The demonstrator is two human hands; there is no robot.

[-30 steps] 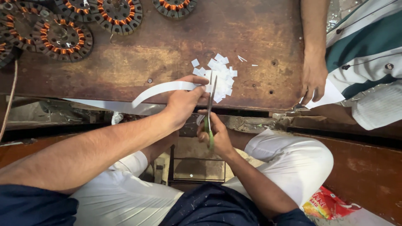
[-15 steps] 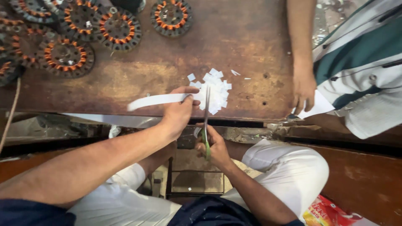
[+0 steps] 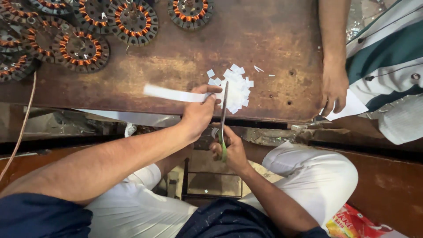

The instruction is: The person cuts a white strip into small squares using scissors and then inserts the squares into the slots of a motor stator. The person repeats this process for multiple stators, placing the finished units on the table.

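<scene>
One big brown table (image 3: 176,66) fills the top of the view. Round motor parts (image 3: 81,48) with orange wire sit at its 10 o'clock corner. At 3 o'clock, another person's hand (image 3: 333,90) rests on the table edge. The left hand (image 3: 198,112) pinches a long white strip (image 3: 174,93) that sticks out toward 9 o'clock. The right hand (image 3: 231,150) grips green scissors (image 3: 223,119), blades pointing to 12 o'clock beside the strip's end. Little white pieces (image 3: 235,88) lie piled just past the blades.
</scene>
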